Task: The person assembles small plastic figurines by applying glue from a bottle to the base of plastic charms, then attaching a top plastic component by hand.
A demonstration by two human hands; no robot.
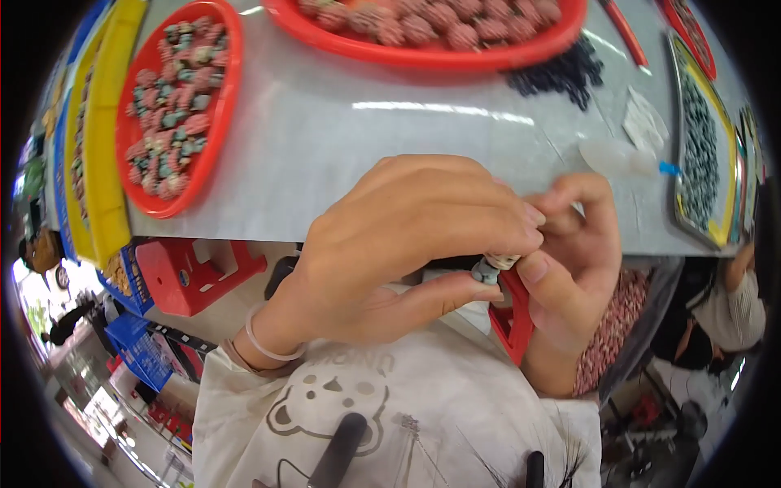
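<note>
Just over the table's near edge, my left hand point(399, 236) and my right hand point(569, 268) meet fingertip to fingertip. A tiny figurine point(486, 272) with a grey-blue lower part and a pale upper part is pinched between my left thumb and fingers. My right thumb and forefinger close against its far end, pressing on a part that my fingers hide. Most of the figurine is covered, so its full shape cannot be made out. A pale ring-shaped bracelet point(272, 346) circles my left wrist.
Red oval basins hold pink ridged pieces point(439, 24) and pink-and-grey-blue figurines point(167, 114). Dark small parts point(561, 73) lie beside a white crumpled sheet point(644, 122) and a translucent bottle with blue tip point(618, 157). A tray point(720, 232) stands right; yellow crates point(106, 163) left. Red stool point(183, 281) below.
</note>
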